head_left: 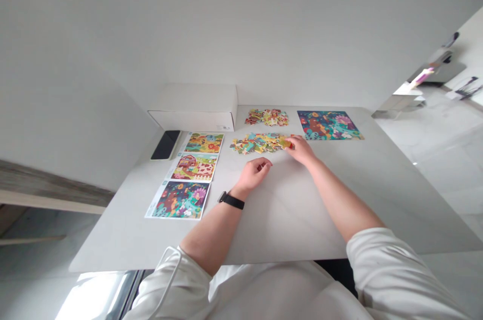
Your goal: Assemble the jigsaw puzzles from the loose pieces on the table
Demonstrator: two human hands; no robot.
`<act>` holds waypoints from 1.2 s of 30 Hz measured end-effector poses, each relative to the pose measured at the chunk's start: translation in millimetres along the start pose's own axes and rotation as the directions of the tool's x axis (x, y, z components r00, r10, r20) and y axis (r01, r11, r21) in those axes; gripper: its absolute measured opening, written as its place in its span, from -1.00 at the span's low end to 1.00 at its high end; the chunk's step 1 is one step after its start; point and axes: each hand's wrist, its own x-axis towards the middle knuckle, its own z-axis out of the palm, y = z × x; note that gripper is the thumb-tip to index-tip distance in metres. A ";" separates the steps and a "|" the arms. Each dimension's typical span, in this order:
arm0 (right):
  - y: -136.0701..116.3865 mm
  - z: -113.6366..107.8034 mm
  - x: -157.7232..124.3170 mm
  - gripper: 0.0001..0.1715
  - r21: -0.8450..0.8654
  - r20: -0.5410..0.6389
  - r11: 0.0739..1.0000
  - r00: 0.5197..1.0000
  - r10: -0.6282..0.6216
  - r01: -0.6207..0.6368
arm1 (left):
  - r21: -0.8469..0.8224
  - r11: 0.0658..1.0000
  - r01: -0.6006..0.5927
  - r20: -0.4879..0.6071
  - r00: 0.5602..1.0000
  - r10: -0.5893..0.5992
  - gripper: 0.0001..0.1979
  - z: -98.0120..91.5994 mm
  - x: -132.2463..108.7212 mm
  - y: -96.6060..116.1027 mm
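Wall [264, 33]: plain, pale grey, facing us.
Table [377, 194]: we see its pale top meeting the wall.
Floor [433, 134]: glossy, pale, on our right.
Glare [90, 295]: bright white, lower left.

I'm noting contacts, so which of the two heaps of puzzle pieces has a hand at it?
The nearer, wider heap: the right hand is at its right end. The farther heap has no hand at it.

A person's right hand [301, 149] touches heaped puzzle pieces [257, 143] on a desk [287, 219] (the left hand [255, 174], loosely curled, is nearby).
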 end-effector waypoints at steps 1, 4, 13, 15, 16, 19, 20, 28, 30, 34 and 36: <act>-3.0 2.6 1.0 -0.54 -0.006 0.001 1.000 1.000 -0.012 0.012 | 0.000 1.000 -0.002 0.005 1.000 0.002 -0.65 0.1 -0.1 0.1; -14.0 10.1 5.9 -0.51 -0.012 0.008 0.999 0.999 -0.038 0.038 | 0.010 1.000 -0.005 0.013 1.000 0.005 -0.66 0.6 0.1 -0.2; -44.9 22.8 17.1 -0.48 -0.030 0.016 0.994 0.995 -0.103 0.104 | 0.063 0.998 -0.006 0.027 1.000 0.004 -0.67 2.0 0.9 0.8; -51.1 24.2 13.1 -0.50 -0.030 0.003 0.992 0.992 -0.123 0.123 | 0.061 0.998 -0.010 0.028 1.000 0.008 -0.67 1.8 0.7 1.9; -53.5 24.2 10.5 -0.51 -0.028 0.001 0.988 0.988 -0.151 0.151 | 0.059 0.998 -0.011 0.031 0.999 0.010 -0.67 1.7 0.7 2.1; -51.8 18.7 4.3 -0.51 -0.020 -0.017 0.970 0.970 -0.244 0.244 | 0.049 0.999 -0.013 0.034 0.999 0.011 -0.67 1.7 0.7 1.7; -46.8 14.7 3.7 -0.50 -0.025 -0.041 0.970 0.970 -0.242 0.241 | 0.047 0.999 -0.011 0.034 0.999 0.009 -0.67 1.6 0.8 1.6; 33.3 -22.2 6.5 -0.56 -0.184 -0.192 0.961 0.967 0.170 -0.206 | 0.037 0.999 0.004 0.042 0.999 -0.005 -0.69 1.4 1.0 2.3; 39.8 -22.2 2.1 -0.63 -0.224 -0.127 0.952 0.975 0.184 -0.209 | 0.038 0.999 0.005 0.041 0.999 -0.007 -0.68 1.7 1.2 1.3; 31.7 -18.5 -9.1 -0.63 -0.266 -0.061 0.945 0.982 0.178 -0.188 | 0.049 0.999 0.010 0.038 0.999 -0.011 -0.67 2.1 1.6 -0.8; 24.3 -19.1 -13.7 -0.62 -0.291 -0.043 0.940 0.983 0.176 -0.181 | 0.059 0.998 0.008 0.040 0.999 -0.011 -0.66 2.0 1.6 -1.1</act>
